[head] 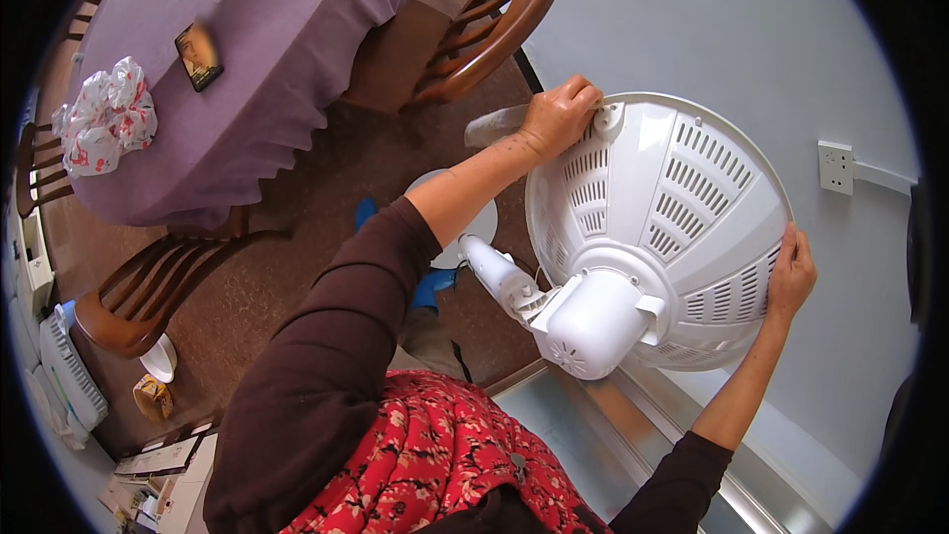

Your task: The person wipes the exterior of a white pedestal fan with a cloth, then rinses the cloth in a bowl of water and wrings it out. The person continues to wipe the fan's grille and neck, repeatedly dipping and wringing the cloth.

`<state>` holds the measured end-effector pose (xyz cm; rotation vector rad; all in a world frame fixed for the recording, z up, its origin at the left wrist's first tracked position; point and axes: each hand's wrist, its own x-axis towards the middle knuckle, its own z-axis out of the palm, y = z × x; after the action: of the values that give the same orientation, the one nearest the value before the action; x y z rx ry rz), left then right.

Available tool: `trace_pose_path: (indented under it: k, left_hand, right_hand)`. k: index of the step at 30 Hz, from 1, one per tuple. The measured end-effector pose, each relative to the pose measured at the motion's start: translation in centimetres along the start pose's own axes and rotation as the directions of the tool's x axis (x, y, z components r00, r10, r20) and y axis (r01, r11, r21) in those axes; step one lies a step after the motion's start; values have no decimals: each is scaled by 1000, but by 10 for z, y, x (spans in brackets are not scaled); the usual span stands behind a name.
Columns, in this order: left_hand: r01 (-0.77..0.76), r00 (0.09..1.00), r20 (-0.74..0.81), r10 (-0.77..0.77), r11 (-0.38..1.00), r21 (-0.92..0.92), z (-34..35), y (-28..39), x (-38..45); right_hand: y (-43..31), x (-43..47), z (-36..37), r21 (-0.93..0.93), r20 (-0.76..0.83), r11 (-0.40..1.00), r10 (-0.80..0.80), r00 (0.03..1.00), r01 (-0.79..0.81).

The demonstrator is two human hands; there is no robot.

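A white pedestal appliance, a dish heater or fan, stands before me with its slotted back housing [652, 193] facing up towards me. My left hand [561, 115] grips the rim near a small bracket [609, 121]. A pale, flat piece [489, 127] juts out beside that hand; whether it is a cloth or a part cannot be told. On the far right of the rim, my right hand [793, 271] has its fingers curled over the edge. Below the dish are the rounded motor cover [593, 330] and the stand's neck [493, 267]. The round base [478, 226] rests on the floor, partly behind my left arm.
A table with a purple cloth [282, 37] bears a plastic bag [111, 119] and a dark flat box or device [199, 55]. Wooden chairs [511, 30] surround it. A grey wall with a socket [836, 167] is to the right; a glass-fronted frame [571, 423] stands close by me.
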<state>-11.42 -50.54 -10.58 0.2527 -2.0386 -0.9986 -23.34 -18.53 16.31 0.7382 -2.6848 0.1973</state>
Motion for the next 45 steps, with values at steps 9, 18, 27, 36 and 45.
trace_pose_path:
  k: [9,18,27,36,45]
  left_hand:
    - [169,979,106,-173,985,48,9,-18,-63]
    - [282,959,-4,-284,953,-111,14,-2,-42]
    - [113,993,21,-114,993,43,19,4,-19]
    - [225,974,24,-224,968,-114,11,-1,-19]
    - [221,975,43,-217,967,-125,7,9,4]
  right_hand:
    - [-7,2,0,2,10,998,62,998,-62]
    - [1,0,-1,-16,35,998,67,997,-67]
    - [-1,-2,2,5,-11,999,37,999,-37]
    - [2,-3,-1,-62,62,992,116,991,-113]
    - [-3,-2,-1,-118,68,988,110,992,-102]
